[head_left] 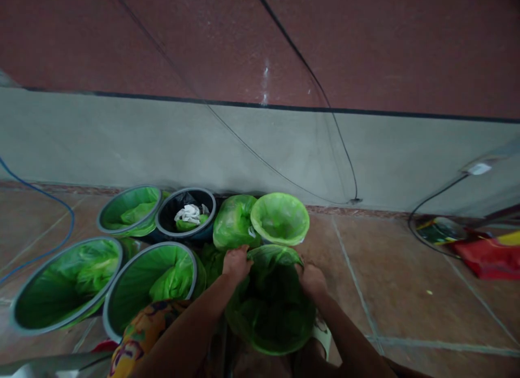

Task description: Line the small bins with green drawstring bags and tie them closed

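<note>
A green garbage bag [270, 334] is spread round and wide in front of me, its inside dark. It seems to line a bin, whose body I cannot make out. My left hand [236, 265] is closed on the bag's edge at the far left. At the far right of the same rim, my right hand [312, 279] grips the edge too. Just beyond stands a smaller bin lined with light green plastic [280, 218]. Beside it sits a full-looking green bag [235, 223], close to my left hand.
Several grey-rimmed bins with green liners [67, 286] stand at left. One black-lined bin [186, 213] holds white crumpled material. Cables hang along the wall [260, 139]; a blue hose [71, 226] lies far left. A red item [487, 257] lies on the tiled floor at right.
</note>
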Action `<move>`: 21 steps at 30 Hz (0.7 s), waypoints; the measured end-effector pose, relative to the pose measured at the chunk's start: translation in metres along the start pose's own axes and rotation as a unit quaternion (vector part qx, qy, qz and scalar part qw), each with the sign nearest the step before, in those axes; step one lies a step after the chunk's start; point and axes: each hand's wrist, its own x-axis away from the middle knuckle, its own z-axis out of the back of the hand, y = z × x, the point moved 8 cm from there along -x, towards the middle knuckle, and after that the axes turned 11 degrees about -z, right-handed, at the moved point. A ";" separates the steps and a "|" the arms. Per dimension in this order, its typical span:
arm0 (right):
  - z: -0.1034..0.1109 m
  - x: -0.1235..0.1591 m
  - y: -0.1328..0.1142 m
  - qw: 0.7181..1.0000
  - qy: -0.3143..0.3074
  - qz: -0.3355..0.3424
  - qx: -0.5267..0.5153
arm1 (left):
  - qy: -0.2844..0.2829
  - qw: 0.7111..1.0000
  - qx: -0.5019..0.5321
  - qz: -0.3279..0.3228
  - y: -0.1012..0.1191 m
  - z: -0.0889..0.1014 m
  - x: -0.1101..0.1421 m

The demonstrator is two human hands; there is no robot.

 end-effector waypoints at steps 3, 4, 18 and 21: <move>0.027 -0.001 -0.022 0.996 0.065 0.053 -0.035 | 0.044 0.998 0.036 0.016 0.002 0.011 -0.008; 0.035 -0.003 -0.035 0.992 0.073 0.085 -0.058 | 0.059 0.997 0.050 0.017 0.002 0.014 -0.011; 0.013 -0.010 -0.081 0.975 0.002 0.214 0.058 | 0.023 0.996 0.042 -0.077 0.020 0.009 -0.011; 0.008 -0.002 -0.078 0.968 0.009 0.235 0.090 | -0.015 0.994 -0.015 -0.110 0.029 0.007 -0.006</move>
